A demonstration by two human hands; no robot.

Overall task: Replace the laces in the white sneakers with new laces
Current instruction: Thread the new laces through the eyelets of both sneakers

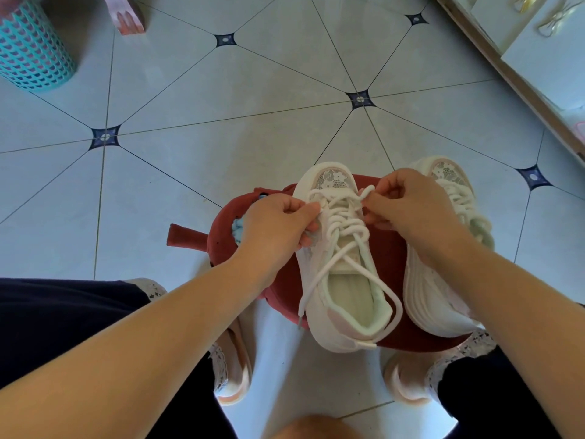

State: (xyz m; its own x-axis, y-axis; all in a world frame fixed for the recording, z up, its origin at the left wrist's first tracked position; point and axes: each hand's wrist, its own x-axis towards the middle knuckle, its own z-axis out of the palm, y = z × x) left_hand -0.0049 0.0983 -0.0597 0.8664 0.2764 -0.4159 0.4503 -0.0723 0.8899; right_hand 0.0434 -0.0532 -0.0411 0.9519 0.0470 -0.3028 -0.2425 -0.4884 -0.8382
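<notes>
Two white sneakers stand on a red stool (pixel 389 248) in front of me. The left sneaker (pixel 345 299) has its toe pointing away and a thick white lace (pixel 343 221) threaded loosely across it, with both ends trailing over the heel. My left hand (pixel 278 223) pinches the lace at the sneaker's left side near the toe. My right hand (pixel 408 204) pinches a loop of the same lace at the right side. The right sneaker (pixel 443 280) lies partly under my right forearm and is laced.
A tiled floor (pixel 221 106) spreads around the stool. A teal plastic basket (pixel 31 45) stands at the far left, a pink stool leg (pixel 126 17) beside it. A white cabinet (pixel 538 58) runs along the right. My knees and slippered feet (pixel 234 369) flank the stool.
</notes>
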